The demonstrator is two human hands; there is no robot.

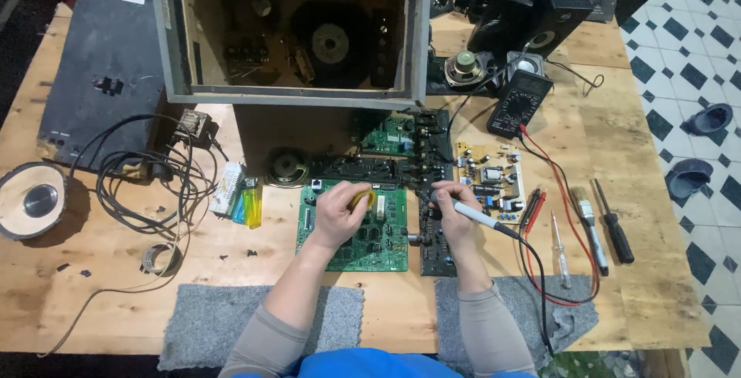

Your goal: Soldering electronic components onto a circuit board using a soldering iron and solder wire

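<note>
My left hand [340, 212] rests on a green circuit board [386, 243] and grips a small yellow object [363, 197] between its fingers. My right hand [455, 212] holds a soldering iron [482, 220] with a grey handle, its tip down on a dark narrow circuit board [436, 251]. The iron's black cord [536, 270] trails back toward me over a grey cloth [571, 312]. Another dark board [363, 168] lies just beyond both hands.
An open wooden speaker cabinet [297, 96] stands at the back. A multimeter [519, 104] with red and black leads, a yellowish board [490, 181], screwdrivers [614, 231], loose speakers [465, 68], tangled black cables [147, 185], a lighter [253, 207] and a second grey cloth [208, 320] lie around.
</note>
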